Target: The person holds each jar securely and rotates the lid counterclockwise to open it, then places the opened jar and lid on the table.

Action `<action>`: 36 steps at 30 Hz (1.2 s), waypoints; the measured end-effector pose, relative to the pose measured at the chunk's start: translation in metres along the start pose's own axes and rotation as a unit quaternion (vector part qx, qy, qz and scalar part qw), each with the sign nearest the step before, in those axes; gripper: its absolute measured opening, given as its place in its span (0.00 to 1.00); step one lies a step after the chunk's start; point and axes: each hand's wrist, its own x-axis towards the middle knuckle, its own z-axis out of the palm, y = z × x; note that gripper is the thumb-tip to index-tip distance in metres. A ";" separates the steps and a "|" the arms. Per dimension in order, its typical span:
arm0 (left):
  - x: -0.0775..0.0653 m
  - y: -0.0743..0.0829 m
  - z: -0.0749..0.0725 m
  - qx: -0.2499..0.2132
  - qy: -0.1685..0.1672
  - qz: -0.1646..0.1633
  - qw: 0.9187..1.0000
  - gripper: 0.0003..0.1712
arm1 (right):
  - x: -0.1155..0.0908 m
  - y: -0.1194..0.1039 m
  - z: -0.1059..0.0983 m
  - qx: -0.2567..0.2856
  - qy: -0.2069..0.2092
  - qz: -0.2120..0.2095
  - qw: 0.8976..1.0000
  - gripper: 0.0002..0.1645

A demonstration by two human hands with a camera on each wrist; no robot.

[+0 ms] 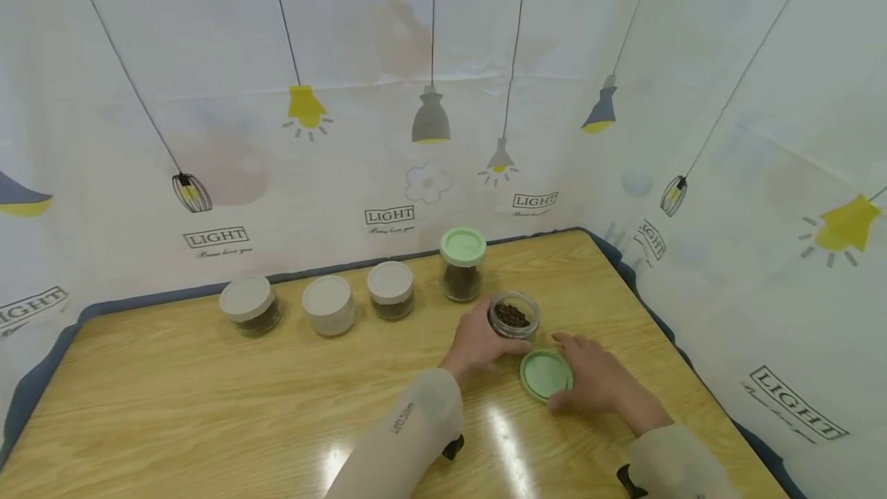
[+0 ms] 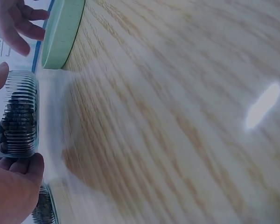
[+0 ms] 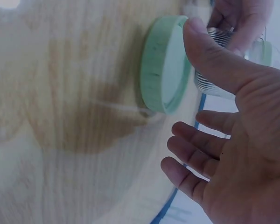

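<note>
While the right hand [image 1: 599, 373] spread its fingers beside a green lid [image 1: 546, 374], the left hand [image 1: 481, 341] gripped an open glass jar [image 1: 514, 333].
Nearest, pale sleeves [image 1: 409, 437] reached over the wood-grained table [image 1: 277, 406]; the lid lay there between the right hand's parted thumb and fingers, though whether they touched it could not be told. Just past it was the open jar, dark brown pieces [image 1: 511, 316] inside, the left hand's thumb and fingers curved around its sides. Behind stood a green-lidded jar [image 1: 462, 268], with three white-lidded jars [image 1: 392, 291] spaced out to its left, and farthest off hung a pale backdrop [image 1: 333, 168] printed with lamps.
</note>
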 end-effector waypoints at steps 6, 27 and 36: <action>0.006 -0.001 0.009 -0.006 0.010 -0.012 1.000 0.52 | -0.004 0.000 -0.011 0.008 -0.010 0.015 1.000 0.64; 0.010 -0.003 0.026 0.012 -0.003 -0.013 1.000 0.54 | -0.005 -0.012 -0.024 0.009 -0.019 0.018 1.000 0.63; 0.012 0.001 0.025 0.018 -0.027 -0.016 0.999 0.59 | -0.004 -0.013 -0.026 0.006 -0.017 0.022 1.000 0.63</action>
